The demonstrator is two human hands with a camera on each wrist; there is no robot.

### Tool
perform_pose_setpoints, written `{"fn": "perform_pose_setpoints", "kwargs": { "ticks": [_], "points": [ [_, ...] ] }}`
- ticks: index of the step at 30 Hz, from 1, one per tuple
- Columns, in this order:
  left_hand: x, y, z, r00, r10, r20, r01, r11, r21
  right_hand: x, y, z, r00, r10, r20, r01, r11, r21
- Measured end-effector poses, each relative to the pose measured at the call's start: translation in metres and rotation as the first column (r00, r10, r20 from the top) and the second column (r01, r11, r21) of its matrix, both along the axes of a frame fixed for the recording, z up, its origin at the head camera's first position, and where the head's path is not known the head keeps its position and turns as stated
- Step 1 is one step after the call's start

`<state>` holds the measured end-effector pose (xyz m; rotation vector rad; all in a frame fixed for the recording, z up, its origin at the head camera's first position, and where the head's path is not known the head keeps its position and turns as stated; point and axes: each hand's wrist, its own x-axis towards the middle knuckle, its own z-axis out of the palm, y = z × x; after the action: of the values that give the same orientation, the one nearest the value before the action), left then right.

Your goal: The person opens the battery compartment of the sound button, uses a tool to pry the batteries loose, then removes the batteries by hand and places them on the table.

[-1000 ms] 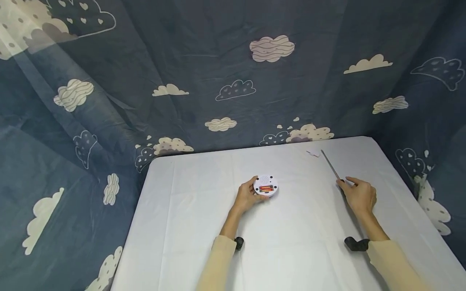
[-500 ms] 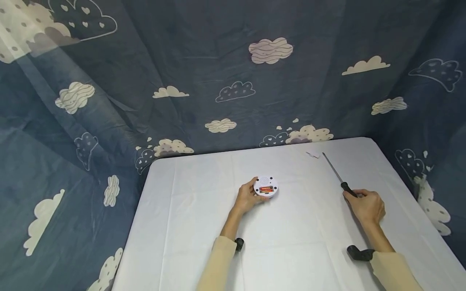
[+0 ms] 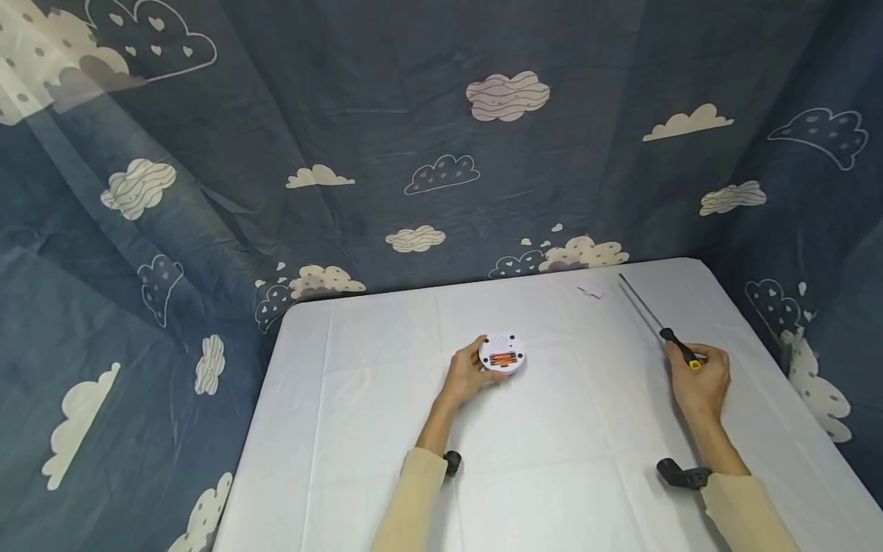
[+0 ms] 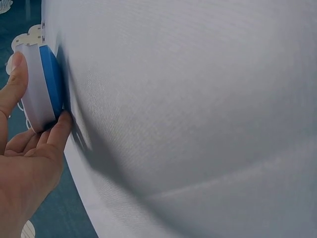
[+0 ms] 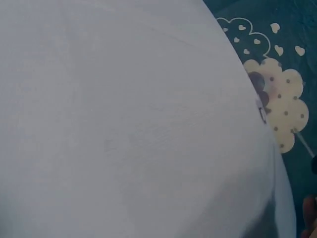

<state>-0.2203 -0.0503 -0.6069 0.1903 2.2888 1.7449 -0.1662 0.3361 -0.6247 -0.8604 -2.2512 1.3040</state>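
My left hand [image 3: 465,376] grips a round white device [image 3: 498,344] by its left edge, thumb and fingers on either side. Its underside faces up, with a speaker grille, dark round feet and red-orange batteries [image 3: 503,358] in an uncovered compartment. From the left wrist, the device [image 4: 35,89] has a blue face [image 4: 52,79] turned towards the cloth. At the right, a screwdriver [image 3: 678,346] with a black and yellow handle is held in my right hand [image 3: 702,383]. Its long shaft points away towards the far edge. In the right wrist view only the fingertips [image 5: 309,213] and part of the shaft [image 5: 304,143] show.
Near the far edge of the white-covered table [image 3: 386,429] lie small thin pieces [image 3: 589,292], too small to identify. A dark curtain [image 3: 372,100] with printed clouds stands behind the table and along both sides. Black wrist mounts [image 3: 681,475] stick out by the sleeves.
My right hand has drawn back to the right and towards me, and its grip on the screwdriver has shifted, so the yellow handle end now shows. The left hand and device stay put.
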Motion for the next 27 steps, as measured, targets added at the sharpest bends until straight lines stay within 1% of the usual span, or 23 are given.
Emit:
{"fn": "perform_pose_setpoints", "kwargs": {
  "ticks": [1,2,3,4,5,7,9,11,12,14,16,18,22,24,27],
  "points": [
    [-0.001,0.000,0.000,1.000,0.000,0.001,0.000,1.000,0.001,-0.002,0.000,0.004,0.999,0.031,-0.028,-0.032,0.999,-0.044],
    [-0.001,0.000,0.001,1.000,0.001,-0.003,-0.001,1.000,0.000,-0.004,0.000,0.009,0.995,0.078,-0.054,-0.082,0.994,-0.078],
    [-0.002,0.000,0.001,1.000,0.003,-0.006,-0.003,1.000,-0.001,-0.005,-0.001,0.015,0.987,0.140,-0.084,-0.148,0.984,-0.099],
    [-0.002,-0.001,0.002,1.000,0.005,-0.009,-0.005,1.000,0.001,-0.007,-0.001,0.020,0.972,0.205,-0.115,-0.219,0.969,-0.117],
    [-0.003,-0.001,0.002,1.000,0.008,-0.010,-0.008,1.000,0.004,-0.007,-0.002,0.025,0.949,0.279,-0.145,-0.297,0.946,-0.127],
    [-0.003,-0.001,0.001,1.000,0.009,-0.009,-0.009,1.000,0.006,-0.008,-0.005,0.035,0.885,0.429,-0.181,-0.452,0.884,-0.114],
    [-0.003,-0.001,-0.001,1.000,0.006,0.004,-0.006,1.000,0.014,-0.007,-0.009,0.044,0.821,0.548,-0.162,-0.562,0.825,-0.063],
    [-0.003,-0.001,-0.003,1.000,0.003,0.015,-0.003,1.000,0.022,-0.006,-0.013,0.051,0.765,0.630,-0.131,-0.639,0.769,-0.029],
    [-0.002,-0.001,-0.004,1.000,0.001,0.021,-0.002,1.000,0.026,-0.005,-0.015,0.054,0.742,0.660,-0.116,-0.667,0.745,-0.021],
    [-0.001,-0.001,-0.005,1.000,0.002,0.021,-0.002,1.000,0.026,-0.005,-0.018,0.059,0.705,0.702,-0.100,-0.706,0.708,-0.007],
    [-0.001,-0.001,-0.005,1.000,0.012,0.011,-0.012,1.000,0.023,-0.005,-0.020,0.064,0.682,0.725,-0.091,-0.728,0.685,0.003],
    [0.000,-0.001,-0.004,1.000,0.023,0.004,-0.023,1.000,0.015,-0.005,-0.022,0.069,0.668,0.740,-0.082,-0.742,0.670,0.005],
    [0.001,-0.003,-0.003,0.999,0.036,-0.002,-0.036,0.999,-0.003,-0.008,-0.024,0.078,0.641,0.767,-0.029,-0.767,0.642,0.002],
    [0.001,-0.004,-0.003,0.999,0.036,-0.009,-0.036,0.999,-0.001,-0.009,-0.026,0.083,0.636,0.771,0.001,-0.771,0.636,0.009],
    [0.002,-0.005,-0.003,0.999,0.035,-0.014,-0.035,0.999,0.003,-0.012,-0.029,0.091,0.638,0.769,0.042,-0.770,0.637,0.028]
  ]
}}
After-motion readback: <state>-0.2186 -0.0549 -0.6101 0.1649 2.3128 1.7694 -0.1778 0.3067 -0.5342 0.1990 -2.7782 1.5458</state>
